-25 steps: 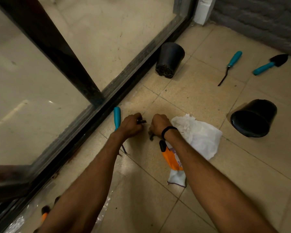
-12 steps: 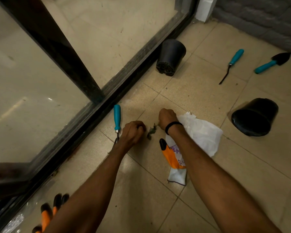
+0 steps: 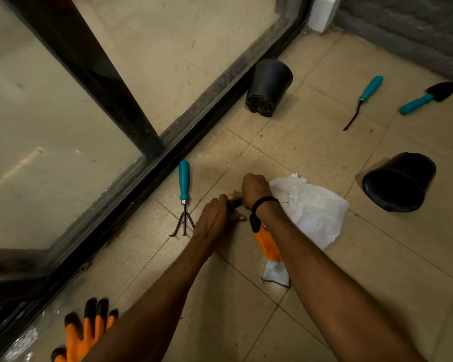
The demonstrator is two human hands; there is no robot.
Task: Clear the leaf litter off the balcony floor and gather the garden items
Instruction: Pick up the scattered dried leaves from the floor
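Beige balcony floor point(image 3: 324, 296) tiles fill the scene. A glass door point(image 3: 63, 126) in a black frame runs along the left, and a grey brick wall point(image 3: 403, 27) stands at the far right.

The leaf litter point(image 3: 232, 204) shows only as a small dark scrap on the tile at the middle, wedged between the two hands. The left hand point(image 3: 217, 220) comes in from the near left with its back up, low over the floor. One of its fingers point(image 3: 240, 218) lies straight along the tile just near of the scrap, and the hand looks loose rather than clenched. The right hand point(image 3: 254, 189) sits just beyond it, knuckles up and curled inward, with a black band at the wrist. One fingertip of that hand pokes left and meets the scrap. Whether it is pinching the scrap or only touching it cannot be told. Both forearms stretch out long from the near edge.

A teal-handled hand rake point(image 3: 183, 197) lies just left of the left hand, prongs toward the near side. A crumpled white sheet point(image 3: 309, 210) lies just right of the right wrist. An orange glove point(image 3: 268, 246) is partly hidden under the right forearm, and a second orange-and-black glove point(image 3: 89, 333) lies at the near left by the door track. One black pot point(image 3: 268, 87) lies on its side against the door frame, far from the hands. Another black pot point(image 3: 398, 181) lies tipped over at the right. A teal weeder point(image 3: 364, 100) and a teal trowel point(image 3: 426, 97) lie at the far right, well apart from the hands.
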